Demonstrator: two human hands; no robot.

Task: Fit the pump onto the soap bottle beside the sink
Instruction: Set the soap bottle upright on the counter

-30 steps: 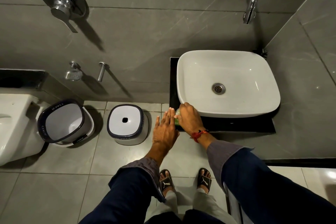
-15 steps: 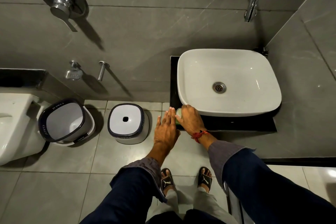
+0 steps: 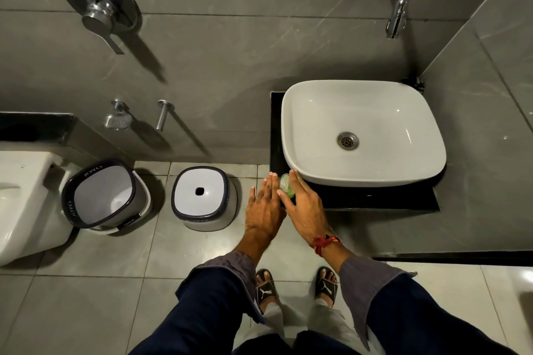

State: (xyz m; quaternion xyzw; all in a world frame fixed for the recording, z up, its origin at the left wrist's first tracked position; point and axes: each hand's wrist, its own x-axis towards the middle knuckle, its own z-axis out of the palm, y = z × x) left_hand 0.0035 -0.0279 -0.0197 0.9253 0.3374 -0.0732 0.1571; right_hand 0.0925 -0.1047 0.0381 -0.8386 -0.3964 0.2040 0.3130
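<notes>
Head view: both flat, released hands, left [image 3: 264, 207] and right [image 3: 305, 207], flank the bottle [image 3: 286, 185] beside the sink [image 3: 291, 135].

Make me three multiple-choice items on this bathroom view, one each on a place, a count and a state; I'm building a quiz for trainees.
1. The green soap bottle stands:
A in the basin
B on the black counter, at the sink's front left corner
C on the floor

2. Bins on the floor:
A one
B two
C three

3. The hands are:
A flat, fingers extended, either side of the bottle
B clenched fists
C in pockets

Answers: B, bottle sits between hands on the counter; B, open bin plus lidded bin; A, left hand and right hand flank it.
</notes>
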